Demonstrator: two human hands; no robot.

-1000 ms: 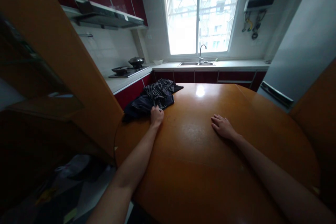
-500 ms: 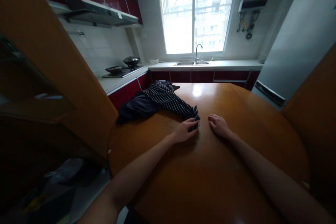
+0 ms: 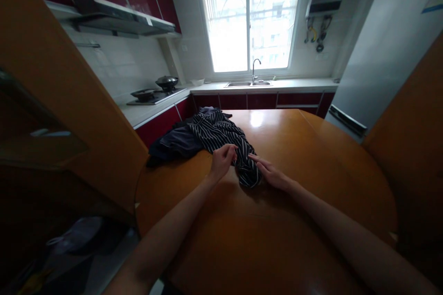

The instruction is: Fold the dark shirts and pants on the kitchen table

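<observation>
A black garment with white stripes (image 3: 221, 131) stretches across the wooden table (image 3: 311, 184) from the pile toward me, its near end bunched and rounded. My left hand (image 3: 223, 159) is at the left edge of this near part, its fingers closed together on the cloth; the fingertips are partly hidden. On the other side, my right hand (image 3: 272, 174) lies with fingers stretched out against the right edge of the garment. Dark blue clothing (image 3: 178, 143) is heaped beside and behind the striped piece, near the table's left edge.
Beyond the table runs a counter with a sink (image 3: 244, 84) and a tap (image 3: 255, 70). Two pans, one a covered wok (image 3: 166, 82), sit on the stove at left. A fridge (image 3: 377, 60) stands at right. Wooden panels flank the table.
The striped garment's near end has come closer to me and spread wider. My left hand has moved left and closed; my right hand has moved left onto the garment's edge. The view has shifted slightly.
</observation>
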